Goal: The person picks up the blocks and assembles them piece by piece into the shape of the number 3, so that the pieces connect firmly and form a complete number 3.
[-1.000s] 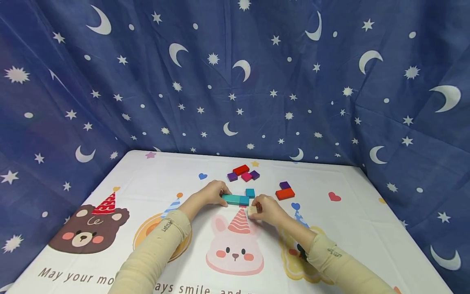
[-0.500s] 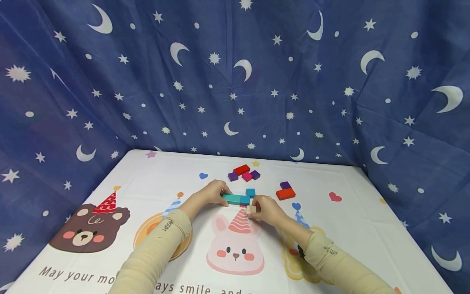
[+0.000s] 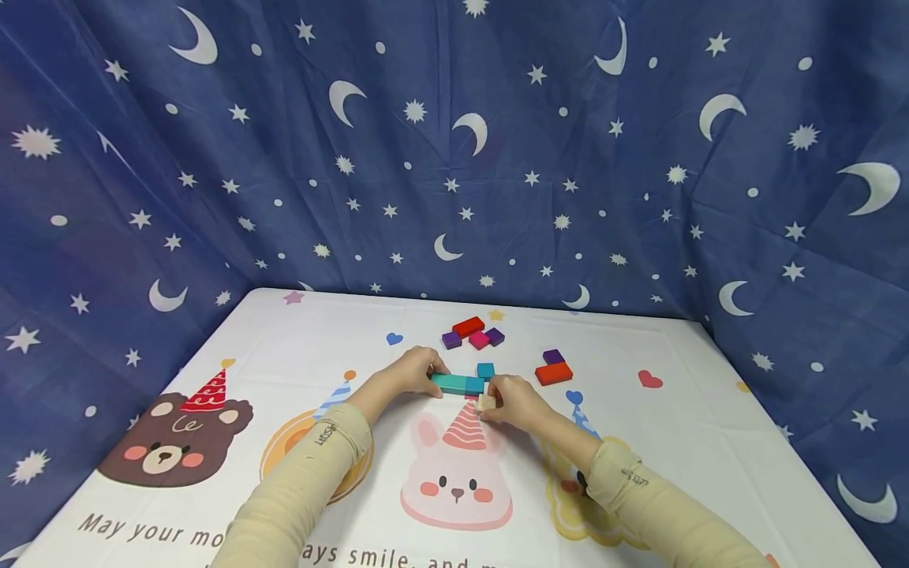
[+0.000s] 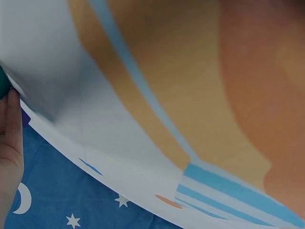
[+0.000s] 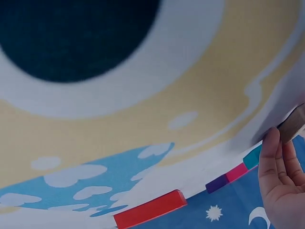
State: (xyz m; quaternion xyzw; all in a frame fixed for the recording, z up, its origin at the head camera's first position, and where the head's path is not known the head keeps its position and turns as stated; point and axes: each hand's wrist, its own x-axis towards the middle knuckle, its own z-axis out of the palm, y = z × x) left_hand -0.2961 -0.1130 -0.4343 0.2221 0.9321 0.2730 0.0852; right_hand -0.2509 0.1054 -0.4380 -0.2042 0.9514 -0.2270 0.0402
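Ok, L hand (image 3: 412, 371) grips teal blk (image 3: 450, 384) by its L end; R hand (image 3: 518, 402) pinches pale blk (image 3: 485, 402) nr teal blk's R end; orange-red blk (image 3: 554, 374) lies well R.

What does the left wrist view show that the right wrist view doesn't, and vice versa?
Left wrist only: the left hand and the orange print with its blue-striped hat.
Right wrist only: the right hand pinching the wooden block, plus a red block and pink block.
Both: starry curtain, white tablecloth and a purple block, possibly different ones.
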